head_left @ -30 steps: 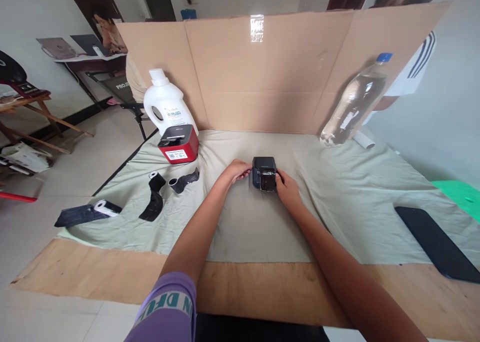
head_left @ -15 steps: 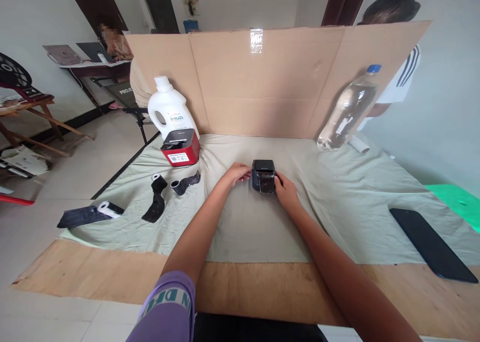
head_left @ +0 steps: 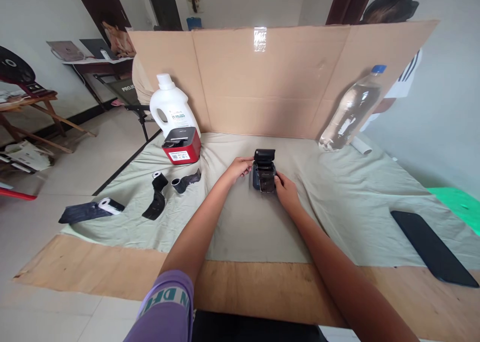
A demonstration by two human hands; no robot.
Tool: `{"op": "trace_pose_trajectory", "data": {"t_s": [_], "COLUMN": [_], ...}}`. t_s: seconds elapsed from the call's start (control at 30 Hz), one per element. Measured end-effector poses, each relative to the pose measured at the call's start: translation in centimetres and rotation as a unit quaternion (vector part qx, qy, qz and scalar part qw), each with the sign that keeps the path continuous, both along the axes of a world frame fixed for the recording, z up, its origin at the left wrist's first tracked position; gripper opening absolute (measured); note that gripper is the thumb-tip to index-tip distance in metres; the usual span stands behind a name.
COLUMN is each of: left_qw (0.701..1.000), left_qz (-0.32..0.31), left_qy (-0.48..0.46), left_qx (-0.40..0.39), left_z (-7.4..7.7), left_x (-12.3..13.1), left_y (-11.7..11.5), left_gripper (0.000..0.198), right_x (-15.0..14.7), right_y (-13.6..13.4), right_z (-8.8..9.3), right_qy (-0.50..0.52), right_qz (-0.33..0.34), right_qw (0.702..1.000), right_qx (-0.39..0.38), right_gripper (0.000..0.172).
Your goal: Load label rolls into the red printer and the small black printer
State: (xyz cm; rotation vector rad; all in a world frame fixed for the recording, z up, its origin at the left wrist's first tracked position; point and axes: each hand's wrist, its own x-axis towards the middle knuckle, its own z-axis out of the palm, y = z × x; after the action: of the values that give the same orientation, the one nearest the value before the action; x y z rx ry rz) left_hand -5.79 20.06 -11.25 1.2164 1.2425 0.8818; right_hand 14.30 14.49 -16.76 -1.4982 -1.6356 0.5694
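A small black portable receipt printer point(head_left: 256, 177) sits on the cloth in front of me, its lid point(head_left: 264, 155) raised. A dark strip of paper point(head_left: 267, 181) hangs down over its front. My right hand point(head_left: 287, 189) grips the printer's right side, thumb toward the front. At its left side is my left hand point(head_left: 240, 168), fingers curled, with the fingertips against the printer near the lid's hinge. To the left lie several paper rolls with dark tails: one roll point(head_left: 178, 184) nearest, another point(head_left: 159, 182) beside it, and a third point(head_left: 111, 206) farther left.
A red and black box-shaped printer point(head_left: 182, 147) stands before a white jug point(head_left: 174, 104). A clear bottle point(head_left: 350, 109) leans against the cardboard screen point(head_left: 258, 82) at right, by a white tube point(head_left: 361, 146). A black phone point(head_left: 431, 247) lies right. People are beyond the screen.
The portable printer's lid has swung up from closed to open. My left hand has moved slightly up and stays by its left side; my right hand keeps its grip.
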Motion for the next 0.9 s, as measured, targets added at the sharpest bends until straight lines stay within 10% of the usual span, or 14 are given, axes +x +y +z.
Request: {"op": "trace_pose_trajectory", "data": {"t_s": [0.9], "left_qw": [0.999], "left_qz": [0.012], "left_qy": [0.029], "left_qx": [0.01], "left_z": [-2.0], "left_x": [0.2], "left_y": [1.1], "left_gripper": [0.038], "right_x": [-0.1], "right_y": [0.0], "right_z": [0.1], "right_qy": [-0.014], "right_qz": [0.005], "right_qw": [1.0], "right_qx": [0.003], "right_gripper": [0.044]}}
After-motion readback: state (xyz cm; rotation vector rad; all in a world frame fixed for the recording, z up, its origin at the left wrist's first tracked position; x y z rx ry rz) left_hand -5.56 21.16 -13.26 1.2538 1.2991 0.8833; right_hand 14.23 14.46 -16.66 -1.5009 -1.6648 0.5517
